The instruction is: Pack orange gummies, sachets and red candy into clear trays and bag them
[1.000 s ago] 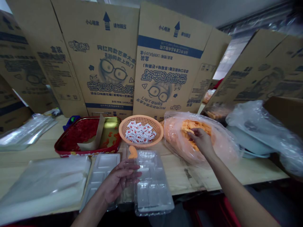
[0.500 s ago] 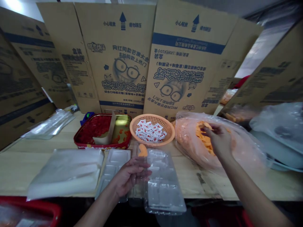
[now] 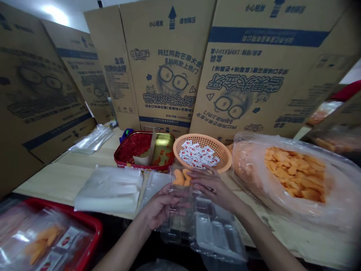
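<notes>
My left hand [image 3: 158, 207] grips a clear plastic tray [image 3: 182, 216] by its side, above the front edge of the table. One curved orange candy piece [image 3: 178, 177] lies in the tray's far compartment. Beside it, the fingertips of my right hand [image 3: 213, 187] are closed at a second orange candy piece [image 3: 186, 177]. More clear trays [image 3: 218, 229] lie below and to the right, partly overhanging the edge. Farther right is a large plastic bag [image 3: 251, 169], its opening showing many orange candy pieces [image 3: 295, 171].
An orange basket [image 3: 225, 154] holds small white sachets [image 3: 199, 155]. Left of it stands a red tin [image 3: 132, 164] with red pieces and a cardboard divider. Clear plastic bags [image 3: 109, 192] lie at left; a red bin [image 3: 97, 229] holds filled packs. Cardboard boxes [image 3: 169, 37] wall the back.
My right hand has come from the orange bag to the tray with an orange candy piece. Two pieces now sit at the tray's far end. The view has turned left.
</notes>
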Available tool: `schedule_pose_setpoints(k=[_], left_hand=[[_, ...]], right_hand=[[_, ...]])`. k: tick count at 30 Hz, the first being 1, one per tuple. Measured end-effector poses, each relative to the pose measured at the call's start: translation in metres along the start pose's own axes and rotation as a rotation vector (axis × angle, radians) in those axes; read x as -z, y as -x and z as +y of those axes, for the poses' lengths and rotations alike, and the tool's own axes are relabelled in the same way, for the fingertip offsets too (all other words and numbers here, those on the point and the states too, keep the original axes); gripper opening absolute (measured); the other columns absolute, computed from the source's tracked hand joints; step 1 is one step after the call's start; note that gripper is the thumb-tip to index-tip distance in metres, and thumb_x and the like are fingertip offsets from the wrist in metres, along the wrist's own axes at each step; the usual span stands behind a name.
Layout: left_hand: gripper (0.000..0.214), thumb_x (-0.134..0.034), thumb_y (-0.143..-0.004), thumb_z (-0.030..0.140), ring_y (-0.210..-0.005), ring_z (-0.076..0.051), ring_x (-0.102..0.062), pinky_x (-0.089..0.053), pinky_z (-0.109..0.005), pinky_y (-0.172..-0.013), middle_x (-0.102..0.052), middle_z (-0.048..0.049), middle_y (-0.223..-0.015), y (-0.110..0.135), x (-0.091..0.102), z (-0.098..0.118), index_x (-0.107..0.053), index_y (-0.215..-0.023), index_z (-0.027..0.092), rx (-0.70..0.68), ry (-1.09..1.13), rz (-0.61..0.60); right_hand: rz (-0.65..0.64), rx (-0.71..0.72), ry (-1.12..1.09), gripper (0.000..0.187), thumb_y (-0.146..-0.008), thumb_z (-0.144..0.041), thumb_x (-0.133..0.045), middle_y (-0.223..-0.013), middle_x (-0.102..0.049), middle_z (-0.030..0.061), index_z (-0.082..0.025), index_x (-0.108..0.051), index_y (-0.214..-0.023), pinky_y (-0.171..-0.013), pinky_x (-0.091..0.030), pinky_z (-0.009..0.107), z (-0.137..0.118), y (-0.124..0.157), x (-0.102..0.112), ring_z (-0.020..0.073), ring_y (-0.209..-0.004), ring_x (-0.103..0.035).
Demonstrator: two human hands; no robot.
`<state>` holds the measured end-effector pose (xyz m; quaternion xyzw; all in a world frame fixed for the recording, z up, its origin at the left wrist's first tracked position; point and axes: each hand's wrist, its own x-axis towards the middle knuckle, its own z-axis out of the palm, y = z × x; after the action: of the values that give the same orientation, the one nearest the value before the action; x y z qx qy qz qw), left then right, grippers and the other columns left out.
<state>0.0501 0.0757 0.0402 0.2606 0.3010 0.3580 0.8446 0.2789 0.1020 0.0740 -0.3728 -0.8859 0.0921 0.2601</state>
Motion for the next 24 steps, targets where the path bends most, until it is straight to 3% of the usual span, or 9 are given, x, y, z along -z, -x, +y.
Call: schedule_pose_setpoints(k=[5,8,10,12,14,15,17,20,24], left_hand=[[0.051,-0.062,-0.066,0.004,-0.085,-0.026,-0.067,-0.051,-0.038,-0.073,-0.066,-0.0073,-0.103,0.006,0.011,0.002,-0.045,-0.111,0.022,-0.012,0.001,0.025],[0.054,-0.064,-0.066,0.004,-0.085,-0.025,-0.066,-0.051,-0.039,-0.075,-0.065,-0.0077,-0.104,0.01,0.018,0.006,-0.044,-0.113,0.021,-0.022,0.001,0.061],[0.054,-0.065,-0.066,0.006,-0.086,-0.025,-0.066,-0.05,-0.039,-0.077,-0.064,-0.0082,-0.106,0.013,0.025,0.01,-0.045,-0.114,0.021,-0.032,-0.003,0.09],[0.052,-0.066,-0.068,0.008,-0.09,-0.026,-0.065,-0.049,-0.04,-0.08,-0.062,-0.0092,-0.111,0.016,0.034,0.013,-0.046,-0.114,0.021,-0.045,-0.007,0.098],[0.051,-0.066,-0.068,0.009,-0.096,-0.027,-0.062,-0.047,-0.041,-0.085,-0.06,-0.0097,-0.116,0.019,0.043,0.017,-0.047,-0.113,0.021,-0.057,-0.009,0.084],[0.051,-0.066,-0.068,0.008,-0.099,-0.028,-0.061,-0.045,-0.042,-0.087,-0.058,-0.0098,-0.118,0.02,0.048,0.018,-0.048,-0.113,0.021,-0.06,-0.01,0.071],[0.051,-0.065,-0.067,0.006,-0.104,-0.029,-0.059,-0.043,-0.044,-0.09,-0.056,-0.01,-0.123,0.02,0.055,0.021,-0.05,-0.113,0.022,-0.068,-0.004,0.055],[0.051,-0.063,-0.067,0.004,-0.105,-0.028,-0.058,-0.042,-0.046,-0.091,-0.053,-0.0107,-0.127,0.02,0.064,0.026,-0.051,-0.113,0.022,-0.08,0.014,0.042],[0.051,-0.062,-0.067,0.002,-0.104,-0.027,-0.058,-0.042,-0.046,-0.09,-0.053,-0.0104,-0.127,0.019,0.073,0.03,-0.052,-0.112,0.023,-0.085,0.044,0.07]], right_hand=[[-0.021,-0.017,-0.1,0.026,-0.09,-0.024,-0.043,-0.116,-0.062,0.0037,-0.027,-0.058,-0.112,-0.106,-0.02,0.049,-0.016,-0.017,-0.007,0.0178,-0.114,-0.052],[-0.007,-0.037,-0.123,0.03,-0.09,-0.023,-0.042,-0.12,-0.06,0.0037,-0.028,-0.054,-0.117,-0.106,-0.022,0.048,-0.013,-0.028,-0.013,0.0182,-0.115,-0.051],[0.076,-0.142,-0.14,0.031,-0.09,-0.025,-0.041,-0.12,-0.059,0.0053,-0.026,-0.054,-0.117,-0.101,-0.031,0.045,0.006,-0.038,-0.016,0.0193,-0.114,-0.052],[0.133,-0.364,-0.118,0.03,-0.089,-0.026,-0.039,-0.116,-0.06,0.0081,-0.022,-0.056,-0.114,-0.091,-0.041,0.038,0.038,-0.049,-0.017,0.0197,-0.107,-0.055],[0.025,-0.604,-0.022,0.028,-0.084,-0.02,-0.043,-0.108,-0.063,0.01,-0.017,-0.058,-0.107,-0.084,-0.045,0.035,0.076,-0.06,-0.018,0.0204,-0.099,-0.058],[-0.032,-0.655,-0.005,0.025,-0.078,-0.018,-0.05,-0.101,-0.065,0.0106,-0.016,-0.061,-0.101,-0.08,-0.046,0.035,0.094,-0.065,-0.019,0.0217,-0.092,-0.06],[-0.126,-0.711,0.006,0.027,-0.063,-0.014,-0.063,-0.09,-0.067,0.0089,-0.016,-0.064,-0.09,-0.074,-0.047,0.034,0.122,-0.074,-0.024,0.0223,-0.082,-0.062],[-0.186,-0.728,-0.027,0.042,-0.044,-0.009,-0.07,-0.085,-0.068,0.0059,-0.018,-0.066,-0.085,-0.064,-0.048,0.029,0.143,-0.085,-0.04,0.0202,-0.072,-0.062],[-0.164,-0.727,-0.083,0.042,-0.041,-0.012,-0.069,-0.068,-0.066,0.0011,-0.019,-0.066,-0.083,-0.047,-0.044,0.025,0.148,-0.092,-0.062,0.0147,-0.049,-0.056]])
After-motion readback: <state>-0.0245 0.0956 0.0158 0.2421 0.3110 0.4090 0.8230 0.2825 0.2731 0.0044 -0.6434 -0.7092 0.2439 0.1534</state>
